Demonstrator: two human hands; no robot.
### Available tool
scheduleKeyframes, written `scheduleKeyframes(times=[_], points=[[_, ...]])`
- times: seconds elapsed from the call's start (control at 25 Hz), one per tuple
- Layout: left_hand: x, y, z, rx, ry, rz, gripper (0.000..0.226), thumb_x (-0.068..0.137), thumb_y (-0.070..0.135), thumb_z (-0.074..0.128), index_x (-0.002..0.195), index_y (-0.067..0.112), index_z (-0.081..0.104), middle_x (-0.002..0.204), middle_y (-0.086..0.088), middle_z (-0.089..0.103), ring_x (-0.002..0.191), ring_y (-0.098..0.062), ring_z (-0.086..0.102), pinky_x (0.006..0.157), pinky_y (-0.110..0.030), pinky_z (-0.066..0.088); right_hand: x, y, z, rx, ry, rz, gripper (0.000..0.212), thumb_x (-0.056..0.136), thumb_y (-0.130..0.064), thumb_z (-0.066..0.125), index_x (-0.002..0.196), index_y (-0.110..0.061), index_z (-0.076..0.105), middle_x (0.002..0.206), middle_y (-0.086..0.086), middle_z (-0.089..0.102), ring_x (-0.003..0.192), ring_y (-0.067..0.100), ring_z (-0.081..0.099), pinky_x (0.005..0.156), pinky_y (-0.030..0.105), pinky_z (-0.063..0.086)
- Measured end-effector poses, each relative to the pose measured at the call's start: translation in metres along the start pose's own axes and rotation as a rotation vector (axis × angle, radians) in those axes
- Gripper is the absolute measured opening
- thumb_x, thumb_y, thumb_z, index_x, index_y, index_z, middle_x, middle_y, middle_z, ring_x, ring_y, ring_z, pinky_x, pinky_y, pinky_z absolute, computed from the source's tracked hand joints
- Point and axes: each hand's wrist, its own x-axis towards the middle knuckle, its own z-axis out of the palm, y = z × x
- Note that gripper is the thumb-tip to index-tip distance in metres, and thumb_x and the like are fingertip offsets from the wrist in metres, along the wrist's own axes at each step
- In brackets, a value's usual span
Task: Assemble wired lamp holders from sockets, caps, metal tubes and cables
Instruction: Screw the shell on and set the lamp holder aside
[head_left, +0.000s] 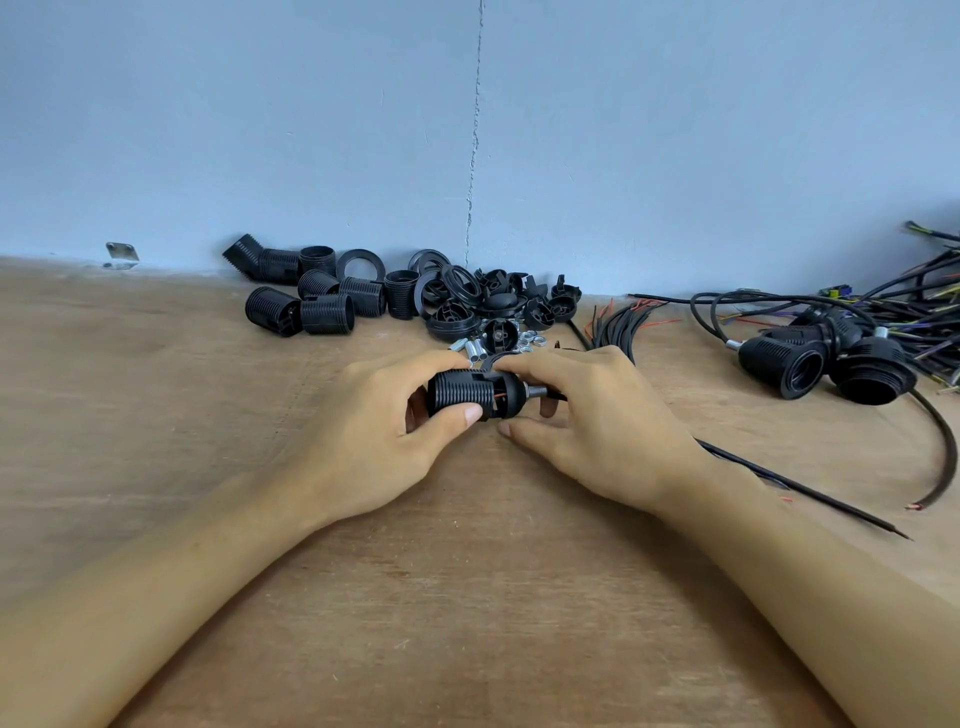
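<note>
Joining cap (508, 397) to socket (457, 397) here: left hand (374, 421) grips the socket, right hand (597, 426) pinches the cap. Few finished holders (821, 364) done, loads of loose parts (322, 304) wait on the bench (467, 597).

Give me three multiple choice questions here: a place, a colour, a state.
1. Where are the finished lamp holders? A) far left B) between the arms C) right, beside the cable tangle
2. Colour of the loose sockets? A) black B) white C) red
3. The left hand is: A) open and idle B) gripping the ribbed socket C) out of view
Answers: 1 C, beside the cables; 2 A, all black; 3 B, fingers curl round it while the right hand holds its cap.
</note>
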Motion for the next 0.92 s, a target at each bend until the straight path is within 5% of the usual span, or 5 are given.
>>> scheduleKeyframes(times=[0.36,0.52,0.72,0.84,0.92], points=[[0.0001,0.0012,-0.0024,-0.052,-0.051,-0.070,0.029,0.089,0.042,0.063,0.115,0.031,0.073,0.081,0.019,0.070,0.071,0.003,0.061,0.066,-0.010,0.043,0.0009,0.0058,0.0016,0.093,-0.026,-0.008,0.037,0.082,-0.024,0.072,0.118,-0.032,0.068,0.088,-0.018,0.060,0.080,0.006,0.055,0.091,0.043,0.047],[0.0009,0.0014,-0.0025,-0.081,-0.085,-0.123,0.031,0.090,0.048,0.059,0.115,0.036,0.071,0.083,0.012,0.073,0.069,-0.005,0.062,0.065,-0.020,0.047,0.0015,0.0067,0.0012,0.102,-0.045,-0.023,0.032,0.082,-0.026,0.073,0.114,-0.033,0.069,0.083,-0.011,0.061,0.079,0.011,0.056,0.087,0.043,0.048],[0.0026,-0.0006,-0.0031,-0.090,-0.139,-0.208,0.037,0.091,0.056,0.050,0.117,0.038,0.069,0.093,0.017,0.074,0.087,-0.002,0.066,0.081,-0.032,0.051,0.0019,0.0062,0.0016,0.130,-0.088,-0.035,0.021,0.085,-0.027,0.070,0.105,-0.030,0.066,0.080,-0.005,0.059,0.079,0.015,0.056,0.082,0.040,0.048],[0.0053,0.0005,-0.0036,-0.130,-0.140,-0.221,0.023,0.100,0.056,0.051,0.104,0.040,0.067,0.073,0.038,0.063,0.074,0.014,0.060,0.070,-0.024,0.041,0.0015,0.0073,0.0047,0.101,-0.090,-0.053,0.024,0.091,-0.036,0.067,0.112,-0.024,0.063,0.086,-0.006,0.059,0.079,0.011,0.054,0.081,0.034,0.044],[0.0089,0.0036,-0.0041,-0.164,-0.132,-0.255,0.028,0.100,0.054,0.045,0.091,0.040,0.067,0.063,0.035,0.060,0.063,0.014,0.056,0.065,-0.026,0.037,0.0007,0.0075,0.0079,0.126,-0.081,-0.021,0.039,0.093,-0.040,0.066,0.126,-0.022,0.056,0.095,-0.010,0.062,0.075,0.003,0.055,0.074,0.026,0.041]])
